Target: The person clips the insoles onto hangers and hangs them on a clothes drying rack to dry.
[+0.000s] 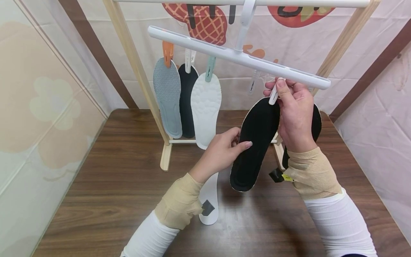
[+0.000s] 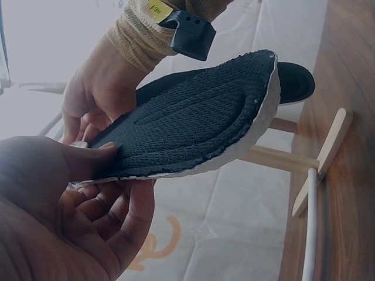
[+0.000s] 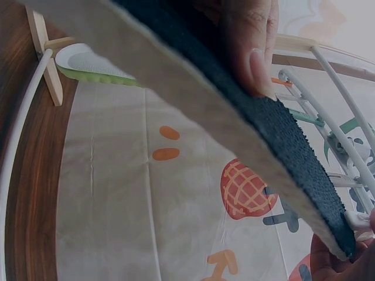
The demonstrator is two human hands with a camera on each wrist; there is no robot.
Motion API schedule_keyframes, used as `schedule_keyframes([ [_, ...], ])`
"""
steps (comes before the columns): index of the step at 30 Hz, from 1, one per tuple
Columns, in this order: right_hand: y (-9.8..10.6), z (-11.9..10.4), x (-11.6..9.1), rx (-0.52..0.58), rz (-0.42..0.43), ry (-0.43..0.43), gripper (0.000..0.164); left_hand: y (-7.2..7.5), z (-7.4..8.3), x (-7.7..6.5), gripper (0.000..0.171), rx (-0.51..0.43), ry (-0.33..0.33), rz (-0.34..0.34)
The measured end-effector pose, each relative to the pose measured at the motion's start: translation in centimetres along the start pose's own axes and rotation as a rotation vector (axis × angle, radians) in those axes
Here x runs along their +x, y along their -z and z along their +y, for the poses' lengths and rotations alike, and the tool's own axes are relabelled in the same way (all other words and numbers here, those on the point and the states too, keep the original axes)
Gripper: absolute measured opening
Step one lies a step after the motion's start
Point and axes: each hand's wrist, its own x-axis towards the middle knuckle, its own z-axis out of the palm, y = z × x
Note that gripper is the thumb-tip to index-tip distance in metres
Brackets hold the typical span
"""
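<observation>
A black insole (image 1: 257, 142) with a pale edge hangs tilted below the right part of a white clip hanger (image 1: 205, 45). My left hand (image 1: 224, 148) holds its side edge, thumb on the black face and fingers behind, as the left wrist view shows. At the insole's upper end, my right hand (image 1: 297, 110) pinches a white clip (image 1: 273, 97) just under the hanger bar. The clip's lower tip overlaps the insole's top. In the right wrist view the insole (image 3: 287, 146) crosses the picture slantwise, its pale underside facing the camera.
On the hanger's left hang a grey insole (image 1: 167, 96), a dark one (image 1: 187, 103) and a white one (image 1: 207, 107). Another black insole (image 1: 316, 123) shows behind my right wrist. A wooden rack (image 1: 131, 60) stands on the brown table (image 1: 112, 200). A white insole (image 1: 208, 214) lies in front.
</observation>
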Motion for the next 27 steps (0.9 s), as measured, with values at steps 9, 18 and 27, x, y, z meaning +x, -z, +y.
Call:
schedule_keyframes([
  [9,0.12,-0.02,0.05,-0.019,0.005,-0.007,0.025,-0.13,0.24,0.17,0.021,0.016,-0.003,0.006],
  [18,0.09,-0.07,0.1,-0.001,0.004,-0.012,0.025,-0.12,0.67,0.33,0.02,0.013,-0.001,0.009],
  [27,0.12,-0.04,0.12,0.007,0.011,-0.018,0.025,-0.24,0.67,0.5,0.02,0.005,0.005,0.006],
])
